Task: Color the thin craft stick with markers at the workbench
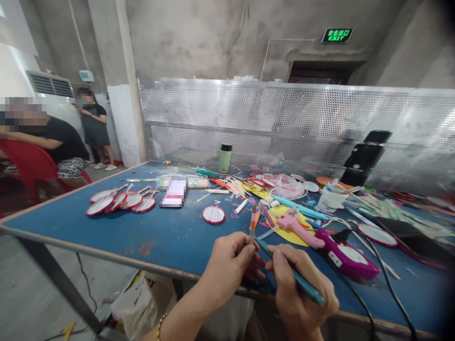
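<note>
A stick [253,220] stood upright over the bench [170,241].
Left fingers [245,255] pinched its lower end, orange section above them; right fingers [280,265] gripped a pen [305,285], tip just beside the stick.

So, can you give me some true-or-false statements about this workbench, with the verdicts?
1. The left hand holds a stick. True.
2. The other hand holds a phone. False: the right hand holds a teal pen.
3. A green bottle stands upright on the table. True.
4. A pink glue gun lies over a yellow sheet. True.
5. The sign on the wall glows red. False: the exit sign glows green.
</note>
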Demonstrator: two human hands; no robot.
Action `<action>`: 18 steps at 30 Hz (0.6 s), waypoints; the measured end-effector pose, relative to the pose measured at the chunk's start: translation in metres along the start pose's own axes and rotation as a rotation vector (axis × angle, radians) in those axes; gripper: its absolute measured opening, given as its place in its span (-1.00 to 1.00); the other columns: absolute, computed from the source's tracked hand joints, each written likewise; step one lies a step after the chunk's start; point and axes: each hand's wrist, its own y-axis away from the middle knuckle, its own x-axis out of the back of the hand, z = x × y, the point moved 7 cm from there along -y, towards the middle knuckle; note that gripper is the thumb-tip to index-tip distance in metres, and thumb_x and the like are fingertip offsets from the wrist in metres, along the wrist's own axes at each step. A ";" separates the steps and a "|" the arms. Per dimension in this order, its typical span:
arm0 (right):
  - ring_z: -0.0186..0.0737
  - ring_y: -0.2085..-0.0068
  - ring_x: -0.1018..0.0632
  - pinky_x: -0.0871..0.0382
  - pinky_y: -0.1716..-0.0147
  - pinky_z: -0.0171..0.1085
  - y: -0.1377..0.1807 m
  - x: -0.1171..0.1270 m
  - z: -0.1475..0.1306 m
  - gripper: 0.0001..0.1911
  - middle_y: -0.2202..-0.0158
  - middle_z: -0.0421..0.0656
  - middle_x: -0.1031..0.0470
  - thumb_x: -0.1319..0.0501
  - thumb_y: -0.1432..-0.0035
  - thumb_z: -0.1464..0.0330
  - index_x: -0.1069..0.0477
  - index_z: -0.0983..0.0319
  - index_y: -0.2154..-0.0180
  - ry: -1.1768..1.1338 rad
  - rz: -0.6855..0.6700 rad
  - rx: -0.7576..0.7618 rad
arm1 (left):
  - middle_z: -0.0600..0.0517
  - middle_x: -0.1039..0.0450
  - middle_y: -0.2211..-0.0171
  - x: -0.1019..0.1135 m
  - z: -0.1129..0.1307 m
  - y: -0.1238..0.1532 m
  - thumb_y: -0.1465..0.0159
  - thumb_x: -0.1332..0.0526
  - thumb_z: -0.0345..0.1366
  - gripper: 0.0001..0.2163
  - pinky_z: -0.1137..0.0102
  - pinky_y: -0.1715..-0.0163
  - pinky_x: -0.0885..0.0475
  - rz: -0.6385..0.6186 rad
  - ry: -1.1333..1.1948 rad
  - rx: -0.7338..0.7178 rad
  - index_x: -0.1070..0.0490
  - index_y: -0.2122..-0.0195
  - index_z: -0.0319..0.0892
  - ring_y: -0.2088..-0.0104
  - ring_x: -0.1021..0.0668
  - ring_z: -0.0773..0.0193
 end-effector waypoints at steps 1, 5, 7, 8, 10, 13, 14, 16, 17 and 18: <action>-0.32 0.51 -0.53 -0.42 0.41 -0.34 0.000 0.000 0.000 -0.78 0.52 -0.23 -0.52 -0.16 -0.29 0.32 -0.47 0.19 0.41 -0.002 -0.007 0.007 | 0.06 -0.52 0.51 0.000 0.000 0.000 -0.25 -0.20 -0.14 -0.79 0.46 0.52 -0.45 0.000 -0.002 -0.001 -0.33 0.36 -0.18 0.59 -0.55 0.34; -0.34 0.55 -0.52 -0.41 0.44 -0.36 -0.002 -0.002 -0.002 -0.80 0.54 -0.25 -0.51 -0.17 -0.28 0.34 -0.47 0.19 0.41 -0.004 -0.046 0.087 | 0.06 -0.51 0.52 0.000 0.000 0.000 -0.26 -0.20 -0.15 -0.80 0.48 0.53 -0.45 0.000 -0.006 -0.009 -0.33 0.37 -0.18 0.58 -0.55 0.34; -0.35 0.55 -0.52 -0.41 0.44 -0.36 -0.002 -0.002 -0.001 -0.80 0.54 -0.25 -0.52 -0.17 -0.28 0.35 -0.47 0.19 0.41 -0.004 -0.045 0.085 | 0.06 -0.52 0.52 0.000 -0.001 0.000 -0.26 -0.20 -0.16 -0.80 0.48 0.52 -0.45 -0.004 -0.002 -0.008 -0.33 0.37 -0.18 0.58 -0.55 0.34; -0.35 0.53 -0.52 -0.41 0.43 -0.36 -0.001 -0.001 0.000 -0.80 0.53 -0.25 -0.52 -0.17 -0.28 0.35 -0.47 0.19 0.40 -0.005 -0.033 0.065 | 0.06 -0.52 0.51 0.000 -0.001 0.000 -0.26 -0.20 -0.15 -0.80 0.48 0.52 -0.45 -0.007 0.002 -0.003 -0.32 0.36 -0.18 0.58 -0.55 0.35; -0.33 0.51 -0.54 -0.42 0.41 -0.35 0.000 0.001 0.002 -0.80 0.51 -0.24 -0.53 -0.17 -0.28 0.33 -0.47 0.20 0.40 0.000 0.001 0.014 | 0.05 -0.53 0.50 0.000 -0.002 0.000 -0.26 -0.20 -0.15 -0.80 0.48 0.52 -0.45 -0.009 0.011 0.005 -0.32 0.34 -0.19 0.59 -0.55 0.35; -0.32 0.51 -0.53 -0.42 0.41 -0.33 0.002 0.001 0.001 -0.79 0.51 -0.23 -0.53 -0.17 -0.28 0.32 -0.47 0.20 0.41 0.000 0.018 -0.010 | 0.04 -0.52 0.49 0.000 -0.002 0.000 -0.27 -0.20 -0.14 -0.79 0.49 0.53 -0.44 -0.007 0.009 -0.001 -0.31 0.35 -0.19 0.59 -0.55 0.36; -0.32 0.51 -0.53 -0.41 0.41 -0.33 0.002 0.001 0.001 -0.79 0.51 -0.23 -0.53 -0.17 -0.28 0.32 -0.47 0.19 0.41 -0.006 0.013 -0.010 | 0.04 -0.52 0.50 0.000 -0.002 0.000 -0.27 -0.19 -0.15 -0.79 0.49 0.53 -0.44 -0.006 0.005 -0.005 -0.31 0.35 -0.19 0.60 -0.55 0.36; -0.33 0.50 -0.53 -0.42 0.39 -0.34 0.003 0.000 0.000 -0.79 0.51 -0.23 -0.53 -0.18 -0.28 0.33 -0.48 0.20 0.41 -0.023 0.000 -0.002 | 0.05 -0.51 0.51 0.000 -0.001 0.000 -0.27 -0.19 -0.16 -0.80 0.49 0.53 -0.43 -0.004 -0.003 -0.008 -0.32 0.36 -0.19 0.59 -0.55 0.35; -0.33 0.49 -0.54 -0.42 0.38 -0.34 0.002 -0.001 0.000 -0.79 0.50 -0.23 -0.54 -0.18 -0.28 0.33 -0.48 0.20 0.41 -0.028 -0.008 0.006 | 0.06 -0.50 0.52 0.000 -0.001 0.000 -0.28 -0.19 -0.16 -0.80 0.50 0.54 -0.43 0.000 -0.009 -0.012 -0.32 0.37 -0.19 0.59 -0.55 0.35; -0.33 0.48 -0.55 -0.42 0.36 -0.34 0.002 -0.001 0.000 -0.80 0.50 -0.23 -0.54 -0.19 -0.27 0.32 -0.48 0.20 0.40 -0.030 -0.015 0.015 | 0.07 -0.49 0.53 0.001 0.000 0.000 -0.28 -0.19 -0.17 -0.80 0.50 0.54 -0.42 0.003 -0.015 -0.016 -0.32 0.38 -0.19 0.58 -0.55 0.35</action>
